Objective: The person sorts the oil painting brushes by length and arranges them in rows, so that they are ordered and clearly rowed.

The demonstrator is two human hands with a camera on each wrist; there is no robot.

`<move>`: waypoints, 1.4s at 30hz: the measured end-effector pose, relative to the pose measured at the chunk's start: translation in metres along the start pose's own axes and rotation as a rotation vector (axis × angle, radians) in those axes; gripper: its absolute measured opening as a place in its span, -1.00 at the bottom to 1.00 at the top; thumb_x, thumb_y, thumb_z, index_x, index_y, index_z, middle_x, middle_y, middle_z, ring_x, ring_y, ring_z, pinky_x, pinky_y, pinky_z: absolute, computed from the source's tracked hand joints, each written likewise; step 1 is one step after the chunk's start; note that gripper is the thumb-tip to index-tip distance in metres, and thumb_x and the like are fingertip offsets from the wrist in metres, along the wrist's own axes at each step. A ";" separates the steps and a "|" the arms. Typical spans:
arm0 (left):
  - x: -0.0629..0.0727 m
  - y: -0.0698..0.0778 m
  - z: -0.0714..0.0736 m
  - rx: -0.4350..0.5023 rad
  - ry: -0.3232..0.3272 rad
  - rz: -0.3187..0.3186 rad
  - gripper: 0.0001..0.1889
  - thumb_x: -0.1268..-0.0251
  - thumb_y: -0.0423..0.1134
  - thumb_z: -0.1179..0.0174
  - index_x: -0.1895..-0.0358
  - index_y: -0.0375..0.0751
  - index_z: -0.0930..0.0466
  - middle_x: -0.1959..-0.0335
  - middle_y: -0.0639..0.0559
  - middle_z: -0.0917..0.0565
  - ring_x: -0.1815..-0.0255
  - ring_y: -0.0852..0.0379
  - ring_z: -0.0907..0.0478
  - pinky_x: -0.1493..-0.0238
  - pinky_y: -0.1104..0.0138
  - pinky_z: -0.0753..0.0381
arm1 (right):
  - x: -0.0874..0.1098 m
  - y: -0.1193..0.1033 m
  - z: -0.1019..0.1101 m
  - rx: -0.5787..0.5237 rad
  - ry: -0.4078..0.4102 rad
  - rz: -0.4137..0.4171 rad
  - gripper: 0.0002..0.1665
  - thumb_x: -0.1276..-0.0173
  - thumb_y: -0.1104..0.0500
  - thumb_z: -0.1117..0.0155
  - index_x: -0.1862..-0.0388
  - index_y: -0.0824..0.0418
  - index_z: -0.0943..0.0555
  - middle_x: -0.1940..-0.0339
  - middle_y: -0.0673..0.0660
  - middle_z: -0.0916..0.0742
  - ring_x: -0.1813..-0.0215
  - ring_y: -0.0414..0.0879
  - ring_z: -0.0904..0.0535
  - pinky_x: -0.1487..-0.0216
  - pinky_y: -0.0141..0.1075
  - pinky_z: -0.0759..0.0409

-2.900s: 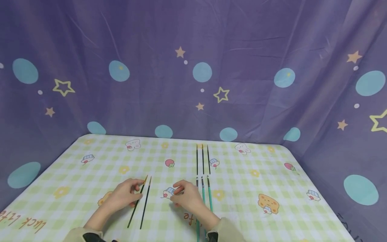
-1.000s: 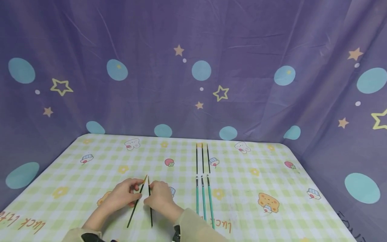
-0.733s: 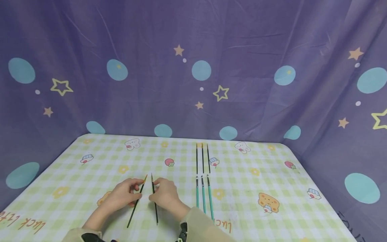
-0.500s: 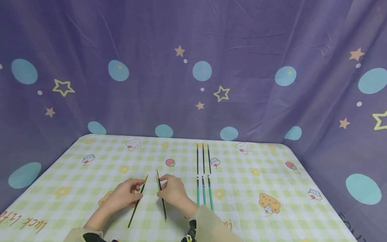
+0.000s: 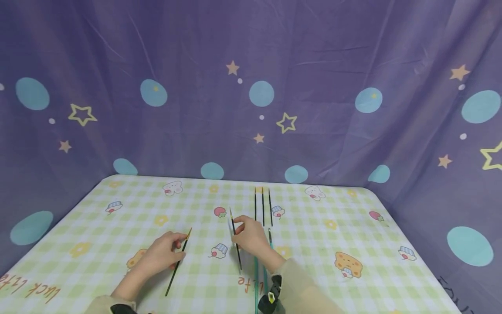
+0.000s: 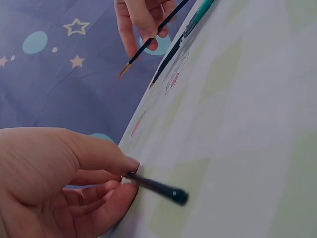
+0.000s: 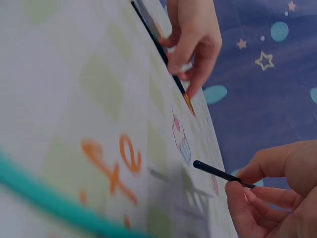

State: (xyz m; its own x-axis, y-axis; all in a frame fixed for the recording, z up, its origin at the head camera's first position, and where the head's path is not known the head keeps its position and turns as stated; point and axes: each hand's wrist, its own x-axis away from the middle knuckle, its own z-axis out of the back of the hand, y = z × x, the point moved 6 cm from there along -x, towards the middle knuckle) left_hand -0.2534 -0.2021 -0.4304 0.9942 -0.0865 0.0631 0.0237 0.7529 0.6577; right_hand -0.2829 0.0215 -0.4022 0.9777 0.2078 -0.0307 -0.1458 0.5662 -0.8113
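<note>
My left hand (image 5: 162,253) stays at the left, its thumb and fingertips pinching a thin black paintbrush (image 5: 171,278) with orange bristles. That brush slants, bristles pointing to the back; its dark handle end (image 6: 171,192) faces the left wrist camera. Farther right, my right hand (image 5: 254,239) pinches a second black paintbrush (image 5: 238,253) between thumb and fingers. It is held over the cloth, bristles toward the back, and the right wrist view shows a shadow (image 7: 190,193) under it. The remaining fingers of each hand are bent loosely.
Three black paintbrushes (image 5: 263,211) lie side by side at the back, right of centre. In front of them are three teal-handled paintbrushes (image 5: 256,279), partly hidden by my right hand and sleeve. A checked cloth (image 5: 313,279) covers the table; a purple curtain (image 5: 196,131) hangs behind.
My right hand has taken hold of the black paintbrush beside the left hand's one and carried it rightward and toward the back. The left hand has stayed in place.
</note>
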 end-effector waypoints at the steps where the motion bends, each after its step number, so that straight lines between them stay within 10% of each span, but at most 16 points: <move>1: 0.000 0.000 0.000 -0.010 0.003 0.002 -0.49 -0.01 -0.39 -0.22 -0.12 -0.38 -0.43 0.39 0.00 -0.38 0.74 0.15 -0.39 0.61 0.39 -0.44 | -0.001 0.002 0.003 0.004 0.001 0.004 -0.47 -0.02 0.35 -0.25 -0.07 0.24 -0.51 0.50 0.00 -0.58 0.70 -0.20 -0.50 0.66 -0.38 -0.50; 14: 0.001 0.007 0.004 -0.152 0.058 -0.031 -0.53 0.09 -0.37 -0.16 -0.02 -0.40 -0.49 0.44 0.00 -0.38 0.62 0.15 -0.29 0.68 0.40 -0.29 | -0.011 0.032 0.049 0.086 0.073 -0.001 -0.46 -0.02 0.33 -0.27 -0.07 0.30 -0.49 0.48 0.05 -0.59 0.68 -0.21 -0.49 0.65 -0.40 -0.52; 24: -0.008 0.007 0.003 -0.036 0.061 0.034 -0.45 0.05 -0.41 -0.14 -0.15 -0.35 -0.40 0.36 0.01 -0.49 0.76 0.18 -0.37 0.76 0.36 -0.42 | -0.023 0.060 0.073 0.109 0.140 -0.027 -0.47 0.03 0.35 -0.26 -0.03 0.29 -0.52 0.50 0.05 -0.60 0.71 -0.22 -0.48 0.64 -0.40 -0.52; 42: -0.037 0.055 -0.018 0.082 0.037 -0.073 -0.48 0.05 -0.44 -0.14 -0.13 -0.31 -0.45 0.38 0.00 -0.50 0.79 0.19 -0.36 0.72 0.36 -0.44 | -0.047 0.095 0.096 0.134 0.207 -0.078 -0.48 -0.02 0.32 -0.25 -0.06 0.29 -0.51 0.50 0.06 -0.64 0.76 -0.22 -0.48 0.64 -0.40 -0.50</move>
State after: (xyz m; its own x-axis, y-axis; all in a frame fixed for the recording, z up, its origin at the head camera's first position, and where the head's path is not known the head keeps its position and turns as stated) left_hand -0.2869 -0.1454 -0.4099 0.9935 -0.1134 -0.0139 0.0887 0.6896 0.7188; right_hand -0.3574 0.1423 -0.4218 0.9949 -0.0006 -0.1005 -0.0735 0.6777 -0.7316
